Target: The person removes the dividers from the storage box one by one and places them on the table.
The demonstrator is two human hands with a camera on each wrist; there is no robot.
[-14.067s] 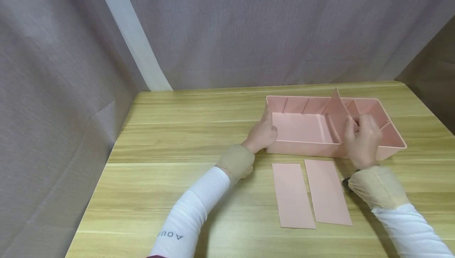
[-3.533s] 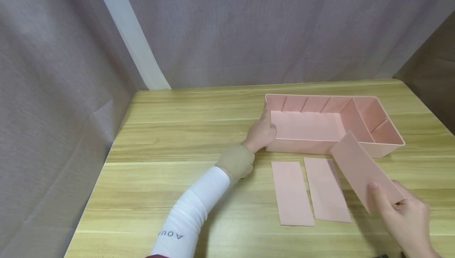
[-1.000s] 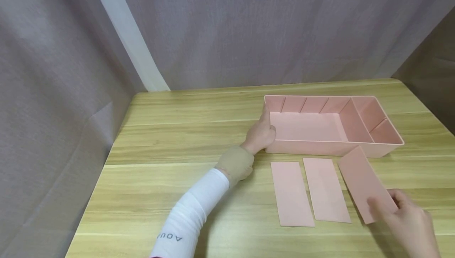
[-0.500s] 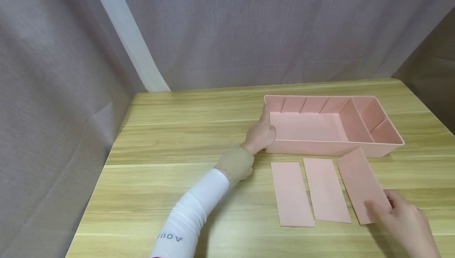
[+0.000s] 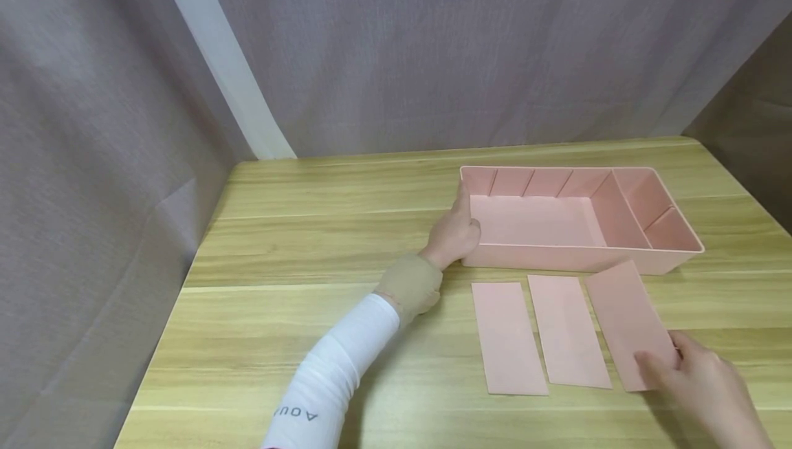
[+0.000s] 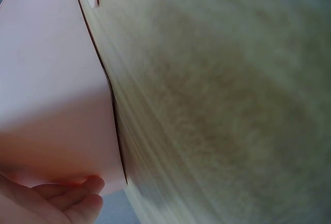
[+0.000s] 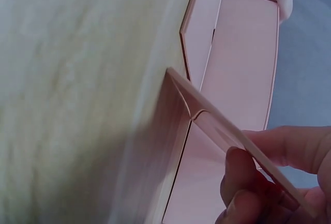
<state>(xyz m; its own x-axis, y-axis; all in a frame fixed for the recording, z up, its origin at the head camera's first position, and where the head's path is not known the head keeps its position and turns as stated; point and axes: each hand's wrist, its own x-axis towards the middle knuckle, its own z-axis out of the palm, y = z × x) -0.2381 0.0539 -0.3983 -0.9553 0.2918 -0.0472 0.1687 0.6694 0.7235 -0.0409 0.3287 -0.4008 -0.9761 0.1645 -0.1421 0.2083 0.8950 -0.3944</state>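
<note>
A long pink open-topped box [image 5: 544, 256] stands at the back right of the wooden table. Against its left end, my left hand [image 5: 454, 231] grips the wall near the rim; the left wrist view shows its curled fingers [image 6: 85, 198] at the outer face. My right hand [image 5: 705, 373] pinches a flat pink divider panel [image 5: 631, 329] near its lower right edge, thumb on top. In the right wrist view the panel [image 7: 222, 120] slants over the table, one corner low near the wood. Two similar panels, one left [image 5: 509, 339] and one middle [image 5: 570, 332], lie flat beside it.
Inside the box, a cross divider [image 5: 615, 212] sets off a narrower right section. Grooves mark the back wall [image 5: 513, 183]. Grey curtains [image 5: 433, 57] hang behind and at the left of the wooden table [image 5: 297, 243].
My right hand has brought a panel out of the box and lowered it beside the two flat ones. Over the last second it tips slightly flatter. My left hand stays at the box.
</note>
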